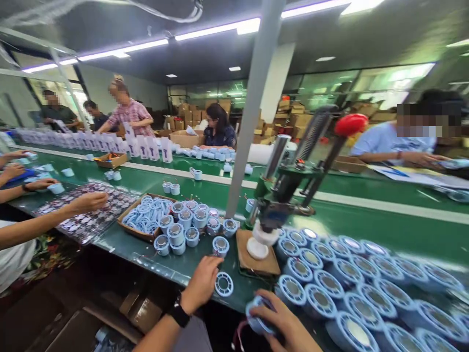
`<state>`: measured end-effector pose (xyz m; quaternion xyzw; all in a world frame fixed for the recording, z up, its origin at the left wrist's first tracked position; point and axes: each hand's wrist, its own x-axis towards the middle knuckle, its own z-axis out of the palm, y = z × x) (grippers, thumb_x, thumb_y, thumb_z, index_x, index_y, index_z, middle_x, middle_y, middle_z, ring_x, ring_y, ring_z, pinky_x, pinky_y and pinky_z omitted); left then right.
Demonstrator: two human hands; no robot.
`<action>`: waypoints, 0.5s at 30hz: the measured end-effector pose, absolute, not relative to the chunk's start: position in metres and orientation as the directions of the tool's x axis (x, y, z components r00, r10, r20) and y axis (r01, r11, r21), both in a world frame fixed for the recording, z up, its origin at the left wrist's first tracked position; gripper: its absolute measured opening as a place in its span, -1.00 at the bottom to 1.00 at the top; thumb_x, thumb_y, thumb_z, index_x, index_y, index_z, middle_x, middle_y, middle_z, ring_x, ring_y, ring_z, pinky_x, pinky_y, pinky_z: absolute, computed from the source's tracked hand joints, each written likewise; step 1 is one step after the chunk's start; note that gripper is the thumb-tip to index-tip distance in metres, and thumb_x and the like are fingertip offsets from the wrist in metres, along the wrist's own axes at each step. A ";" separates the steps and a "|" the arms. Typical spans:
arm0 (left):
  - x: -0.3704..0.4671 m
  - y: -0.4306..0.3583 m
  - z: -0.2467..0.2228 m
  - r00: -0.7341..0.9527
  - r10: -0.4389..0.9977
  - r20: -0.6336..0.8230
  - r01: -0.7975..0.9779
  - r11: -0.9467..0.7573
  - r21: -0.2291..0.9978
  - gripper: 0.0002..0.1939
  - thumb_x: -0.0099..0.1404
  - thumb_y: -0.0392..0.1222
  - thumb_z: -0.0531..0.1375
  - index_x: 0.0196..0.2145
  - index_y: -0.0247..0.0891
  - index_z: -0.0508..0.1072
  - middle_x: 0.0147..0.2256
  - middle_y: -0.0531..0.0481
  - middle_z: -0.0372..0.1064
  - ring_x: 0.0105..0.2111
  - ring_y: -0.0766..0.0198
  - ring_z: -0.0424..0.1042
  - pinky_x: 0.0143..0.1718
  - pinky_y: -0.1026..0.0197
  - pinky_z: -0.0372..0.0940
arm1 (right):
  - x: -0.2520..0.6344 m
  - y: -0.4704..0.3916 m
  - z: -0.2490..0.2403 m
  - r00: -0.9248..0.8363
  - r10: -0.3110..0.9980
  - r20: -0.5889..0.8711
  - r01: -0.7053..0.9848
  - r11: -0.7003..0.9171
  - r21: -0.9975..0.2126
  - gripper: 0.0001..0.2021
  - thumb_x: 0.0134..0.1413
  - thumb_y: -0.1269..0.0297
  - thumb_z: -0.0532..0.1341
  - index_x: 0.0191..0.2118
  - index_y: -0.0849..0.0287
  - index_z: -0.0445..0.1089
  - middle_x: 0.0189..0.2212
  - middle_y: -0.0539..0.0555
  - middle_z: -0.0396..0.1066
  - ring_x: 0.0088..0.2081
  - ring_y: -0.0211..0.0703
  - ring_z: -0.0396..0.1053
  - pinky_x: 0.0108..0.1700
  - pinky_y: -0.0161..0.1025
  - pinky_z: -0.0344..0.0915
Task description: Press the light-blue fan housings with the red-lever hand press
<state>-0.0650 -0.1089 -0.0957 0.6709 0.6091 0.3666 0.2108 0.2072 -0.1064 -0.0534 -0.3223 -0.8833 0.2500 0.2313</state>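
My left hand [201, 284] reaches over the front of the bench, fingers stretched and nothing visibly held. Its fingertips are close to a light-blue round housing [220, 246]; whether they touch it I cannot tell. Just right of that hand, a flat light-blue slotted ring [223, 284] lies on the bench. In my right hand [280, 320] is another round light-blue housing [254, 313], gripped at the bench edge, with a reddish wire hanging below. Between and beyond my hands stands a hand press [289, 181] with a red-knobbed lever and a white round fixture [257, 248] on its base.
Rows of round blue housings [346, 271] fill the right side. Left of the press are stacked housings [185, 220] and a cardboard tray [137, 232] of blue rings. A grey post [252, 112] rises behind. A co-worker's arm [54, 217] extends from the left.
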 end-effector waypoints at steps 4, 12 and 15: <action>-0.081 -0.108 -0.093 -0.056 0.980 0.188 0.587 -0.120 0.800 -0.54 0.34 -0.33 -0.07 0.11 -0.27 0.40 0.08 -0.18 0.40 0.08 0.10 0.37 0.19 -0.11 0.25 | 0.177 -0.102 -0.066 -0.627 0.745 0.227 0.517 0.616 -0.594 -0.53 -0.20 0.59 0.02 -0.24 0.06 0.53 0.17 0.09 0.29 0.21 0.03 0.27 0.22 0.09 0.27; -0.062 -0.129 -0.088 0.137 0.973 0.185 0.779 -0.221 0.586 -0.30 0.11 -0.19 0.35 0.21 -0.15 0.32 0.18 -0.19 0.29 0.21 -0.12 0.21 0.23 -0.29 0.14 | 0.152 -0.107 -0.109 -0.229 0.822 0.522 0.457 0.564 -0.687 -0.53 0.10 0.39 0.15 0.16 0.02 0.30 0.20 0.16 0.24 0.20 0.02 0.28 0.16 0.08 0.35; -0.049 -0.129 -0.093 0.016 0.973 0.230 0.826 -0.142 0.546 -0.38 0.11 -0.24 0.34 0.14 -0.20 0.38 0.07 -0.20 0.37 0.12 -0.13 0.29 0.17 -0.29 0.21 | 0.147 -0.108 -0.124 -0.067 0.846 0.529 0.472 0.494 -0.730 -0.55 0.13 0.34 0.18 0.16 0.07 0.27 0.13 0.17 0.32 0.14 0.00 0.34 0.13 0.00 0.39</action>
